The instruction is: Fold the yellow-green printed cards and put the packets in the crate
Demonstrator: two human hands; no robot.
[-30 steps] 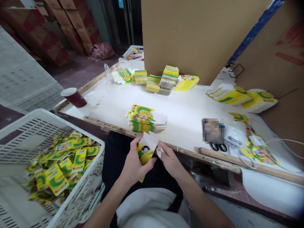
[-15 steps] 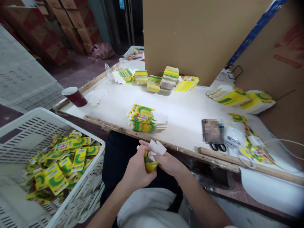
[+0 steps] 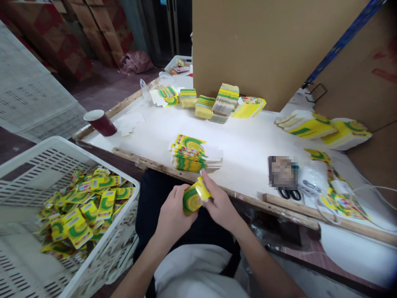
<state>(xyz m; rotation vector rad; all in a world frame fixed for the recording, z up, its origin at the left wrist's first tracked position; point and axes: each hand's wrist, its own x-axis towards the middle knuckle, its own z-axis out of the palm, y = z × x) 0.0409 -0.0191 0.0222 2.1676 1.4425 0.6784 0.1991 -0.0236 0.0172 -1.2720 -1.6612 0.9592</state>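
Note:
Over my lap, in front of the table edge, my left hand (image 3: 176, 213) is wrapped round a small yellow-green box (image 3: 192, 199). My right hand (image 3: 219, 203) grips the flap end of the same box, its index finger stretched up along the flap. Just beyond my hands, a stack of flattened yellow-green cartons (image 3: 189, 154) lies near the front edge of the white table (image 3: 248, 140). To my left, a white plastic basket (image 3: 107, 236) holds many small yellow-green packets (image 3: 76, 227).
A maroon cup (image 3: 101, 123) stands at the table's left edge. Bundled cartons (image 3: 226, 99) line the back by a tall cardboard sheet (image 3: 263, 49). Black scissors (image 3: 290, 193), a clear plastic bag (image 3: 312, 178) and a white cable lie at the right.
The box has turned in my hands, so its yellow-green side now shows instead of the white flaps. My right index finger has come up. The camera view has shifted slightly.

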